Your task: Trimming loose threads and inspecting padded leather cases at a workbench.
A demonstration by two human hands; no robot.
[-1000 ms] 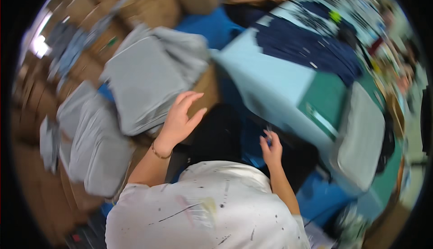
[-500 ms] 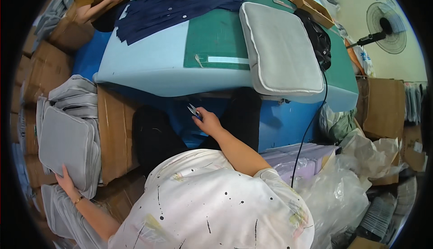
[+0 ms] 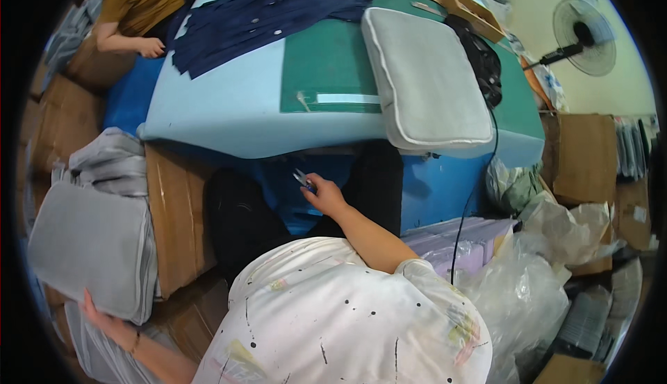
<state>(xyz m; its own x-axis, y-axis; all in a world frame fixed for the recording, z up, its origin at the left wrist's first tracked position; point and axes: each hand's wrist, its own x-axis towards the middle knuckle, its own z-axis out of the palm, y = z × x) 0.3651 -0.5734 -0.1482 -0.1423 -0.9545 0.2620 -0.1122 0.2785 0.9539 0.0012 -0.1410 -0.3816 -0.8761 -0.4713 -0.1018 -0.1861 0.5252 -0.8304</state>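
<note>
Two hands showed. The right hand (image 3: 325, 195) had its fingers closed round small snips (image 3: 300, 175), blades pointing away from the body and free of any cloth, between the dark trouser legs (image 3: 236, 203). The left hand (image 3: 104, 320) lay at the near edge of a grey pad (image 3: 90, 245), well off to the left; thumb hidden, so whether it gripped or only pressed could not be told.

Progress, judged from layout alone: one grey cushion (image 3: 434, 82) lay on the counter (image 3: 208, 116), partly over the green mat (image 3: 330, 71), touched by neither hand. More grey covers (image 3: 111, 161) lay behind the pad, beside the carton (image 3: 177, 217), so several pieces probably remained. Whether any piece was finished could not be read off. The snips were cutting nothing.

Against the frame half a second earlier: the pad had shifted outward to the left and showed a broader face; the left hand sat nearer the body. Snips and right hand held nearly the same place. The cushion was unmoved on the mat. A co-worker's hand (image 3: 151, 47) had dropped to beside the counter's left edge, near the dark blue shirt (image 3: 271, 19).
</note>
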